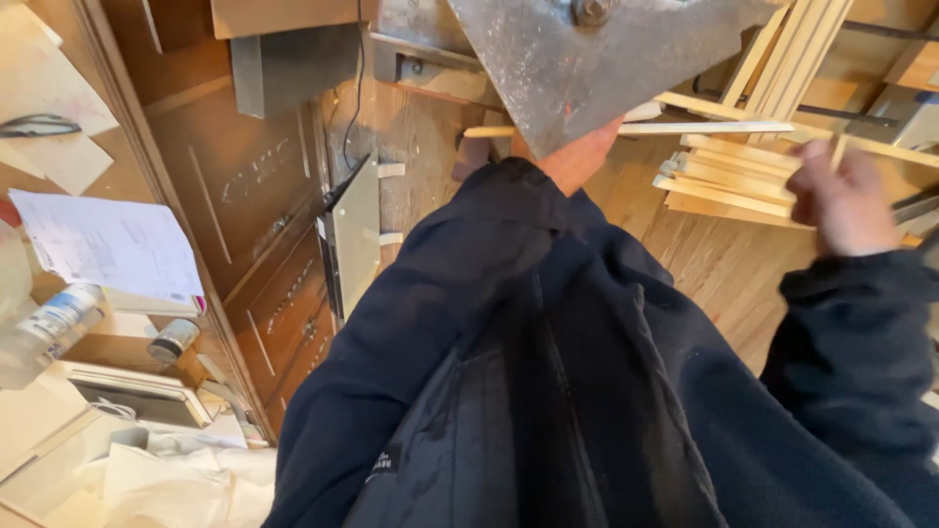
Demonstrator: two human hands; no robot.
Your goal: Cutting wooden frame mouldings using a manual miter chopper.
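Head view: left hand (577, 156) mostly hidden behind a grey metal plate (577, 59), only its heel shows, finger state can't be told. A thin wooden stick (704, 127) runs out from beside that hand. Right hand (846, 200) blurred, fingers curled together over a stack of wooden strips (729, 181) on the wooden floor (714, 264); grip unclear.

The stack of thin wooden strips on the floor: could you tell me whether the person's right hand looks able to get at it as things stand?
Probably yes. The right hand hangs over the near edge of the stack of thin wooden strips, and nothing lies between them. The hand is blurred, so whether it already touches a strip cannot be told.
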